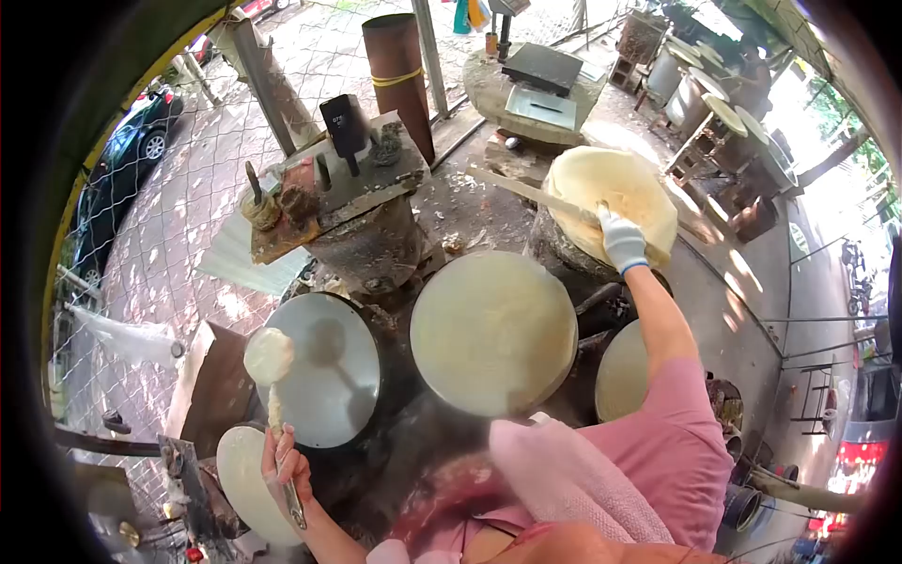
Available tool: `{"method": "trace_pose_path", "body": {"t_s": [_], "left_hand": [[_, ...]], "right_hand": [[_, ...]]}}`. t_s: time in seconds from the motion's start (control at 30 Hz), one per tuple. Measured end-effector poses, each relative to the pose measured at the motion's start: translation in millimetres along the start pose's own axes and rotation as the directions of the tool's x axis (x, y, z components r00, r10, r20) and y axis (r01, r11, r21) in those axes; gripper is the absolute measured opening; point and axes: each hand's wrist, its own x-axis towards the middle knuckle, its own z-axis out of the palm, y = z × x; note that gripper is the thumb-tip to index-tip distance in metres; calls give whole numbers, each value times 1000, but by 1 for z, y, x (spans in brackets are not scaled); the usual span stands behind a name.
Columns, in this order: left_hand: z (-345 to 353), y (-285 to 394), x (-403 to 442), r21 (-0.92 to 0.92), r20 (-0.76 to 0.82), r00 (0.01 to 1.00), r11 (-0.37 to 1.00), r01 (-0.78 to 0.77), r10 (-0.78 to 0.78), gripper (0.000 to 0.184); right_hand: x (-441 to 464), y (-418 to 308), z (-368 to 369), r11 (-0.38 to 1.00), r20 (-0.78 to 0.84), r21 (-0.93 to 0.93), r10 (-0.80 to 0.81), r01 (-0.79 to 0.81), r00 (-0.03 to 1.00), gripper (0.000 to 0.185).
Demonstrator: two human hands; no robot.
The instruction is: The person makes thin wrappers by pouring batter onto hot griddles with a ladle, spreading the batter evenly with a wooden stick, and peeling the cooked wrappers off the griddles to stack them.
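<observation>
Above the middle round plate (493, 334) the way lies open between the left hand (289, 465) and the gloved right hand (622, 240). The raised ladle (269, 355) obstructs the left edge of the left plate (349, 329); beyond that plate the cluttered stump table (366, 249) bars the way forward. Past the middle plate, a gap opens between stump table and pale stack (611, 174), the wooden stick (526, 193) jutting into it
</observation>
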Motion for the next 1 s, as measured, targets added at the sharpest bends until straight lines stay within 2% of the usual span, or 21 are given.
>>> {"method": "trace_pose_path", "body": {"t_s": [0.07,0.1,0.17,0.2,0.23,0.27,0.3,0.33,0.37,0.43,0.5,0.53,0.57,0.63,0.7,0.73,0.83,0.87,0.93,0.97,1.0], "left_hand": [[13,22,-14,42,5,1000,999,-15,15,37],[9,-36,27,-43,107,994,999,33,-28,35],[-1,-22,27,-39,194,981,999,6,2,33],[16,-28,25,163,-10,997,983,-80,83,31],[34,-31,32,359,-187,961,925,-126,204,30],[4,-16,53,142,148,989,990,-24,3,31],[23,-23,56,361,86,996,931,-57,27,34],[25,-29,67,530,55,996,843,-89,71,37],[9,-30,87,664,102,993,740,-109,54,42],[-18,-43,132,767,62,998,638,-67,31,40],[-28,-61,159,871,-56,990,490,-16,131,32],[-52,-69,175,929,7,983,362,-75,184,30],[-80,-74,196,966,83,971,222,-134,226,29],[-107,-66,215,964,265,915,-115,-240,305,30],[-130,-39,221,835,469,815,-471,-283,342,33],[-132,-25,220,818,436,844,-529,-227,312,36],[-137,18,205,814,401,824,-569,-120,400,36],[-137,32,196,828,446,764,-540,-154,466,35],[-135,58,175,849,503,623,-478,-226,599,33],[-141,69,172,852,520,565,-431,-296,640,30],[-148,78,169,848,527,506,-385,-363,683,28]], "right_hand": [[-23,-30,7,995,55,96,13,-19,998,44],[4,33,22,999,-58,46,-7,9,998,40],[-7,16,28,976,-190,214,10,31,982,38],[-8,9,19,968,-133,250,64,-29,989,41],[-5,-5,-18,947,-121,318,94,-51,988,46],[-9,-17,-31,918,-99,388,129,-81,987,52],[-19,-26,-41,901,-70,424,133,-91,989,54],[-30,-43,-56,874,73,449,171,-185,983,52],[-43,-70,-65,797,97,578,150,-178,984,50],[-77,-124,-84,608,145,771,122,-190,982,46],[-120,-197,-46,316,237,922,-3,-224,972,43],[-140,-244,-76,138,329,935,4,-327,944,44],[-141,-276,-143,195,562,822,-120,-536,818,44],[-162,-345,-170,415,509,811,-153,-412,847,52],[-190,-414,-176,649,502,716,-219,-260,837,62],[-200,-431,-170,664,471,712,-209,-230,857,68],[-215,-456,-164,699,503,672,-188,-245,844,67],[-218,-465,-167,709,525,646,-144,-282,839,63],[-225,-491,-169,282,632,770,-214,-573,745,57],[-228,-505,-172,39,660,735,-270,-677,701,54],[-212,-508,-211,60,814,520,-337,-852,473,48]]}}
